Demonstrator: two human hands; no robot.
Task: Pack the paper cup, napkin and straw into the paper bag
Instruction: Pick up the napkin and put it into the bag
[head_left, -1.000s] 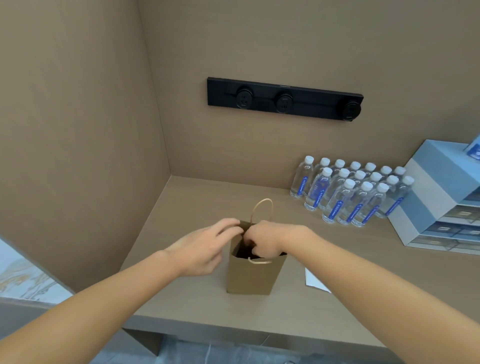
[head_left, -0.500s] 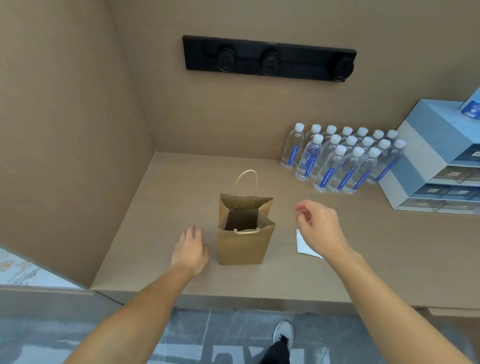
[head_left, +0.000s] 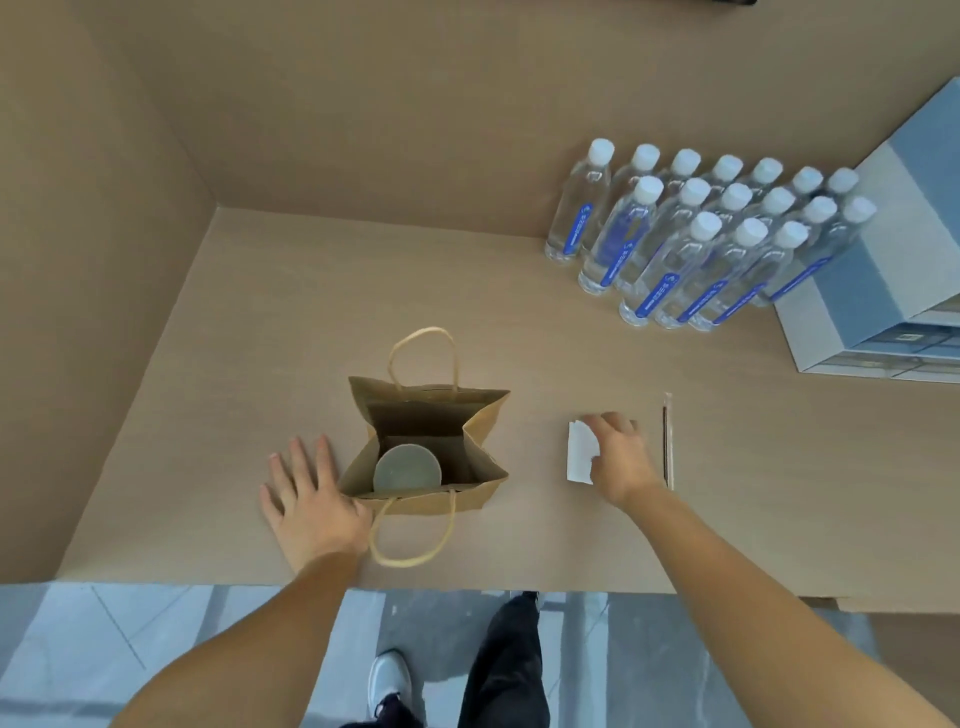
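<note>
The brown paper bag (head_left: 483, 452) stands open on the counter, its near handle flopped toward me. Inside it, at the bottom, stands the paper cup (head_left: 407, 469), seen from above as a grey round top. My left hand (head_left: 306, 499) lies flat on the counter, fingers spread, against the bag's left side. To the right of the bag lies the white napkin (head_left: 577, 452), flat on the counter. My right hand (head_left: 621, 457) is down on its right part, fingers bent and touching it. The straw (head_left: 666, 441) in its wrapper lies just right of that hand.
Several water bottles (head_left: 691, 234) stand in rows at the back right. A blue and white box stack (head_left: 883, 291) sits beside them at the far right. Walls close the counter on the left and back. The counter's front edge (head_left: 467, 584) runs just below my wrists.
Both hands left the bag's mouth. The left hand went down flat beside the bag; the right hand moved right and down onto the napkin. The camera tilted down.
</note>
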